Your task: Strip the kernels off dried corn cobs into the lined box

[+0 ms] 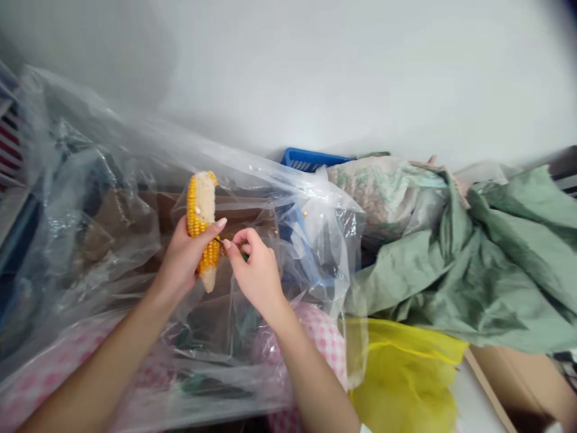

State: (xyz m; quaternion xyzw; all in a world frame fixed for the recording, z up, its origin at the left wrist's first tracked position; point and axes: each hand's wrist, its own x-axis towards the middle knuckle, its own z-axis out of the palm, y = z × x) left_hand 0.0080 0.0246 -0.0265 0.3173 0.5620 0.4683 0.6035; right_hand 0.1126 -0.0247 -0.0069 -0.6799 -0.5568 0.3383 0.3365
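Note:
My left hand (183, 255) is wrapped round a corn cob (201, 219) held upright, its thumb across the front. Yellow kernels cover the cob's left side and lower half, while a pale strip at the upper right and the bottom tip are bare. Close on the right, the fingers of my right hand (255, 264) pinch a thin dark tool with a bit of green (244, 257) showing at the palm. The tool's tip meets the kernels by my left thumb. Most of its handle is hidden by my fingers. Both hands are above a clear plastic bag (121, 234).
Behind the bag stands a blue basket (315, 159). To the right lie a stuffed plastic sack (387, 189) and a crumpled green cloth (451, 270). A yellow mesh bag (406, 373) and a cardboard box (523, 379) are at the lower right. A white wall (315, 66) rises behind.

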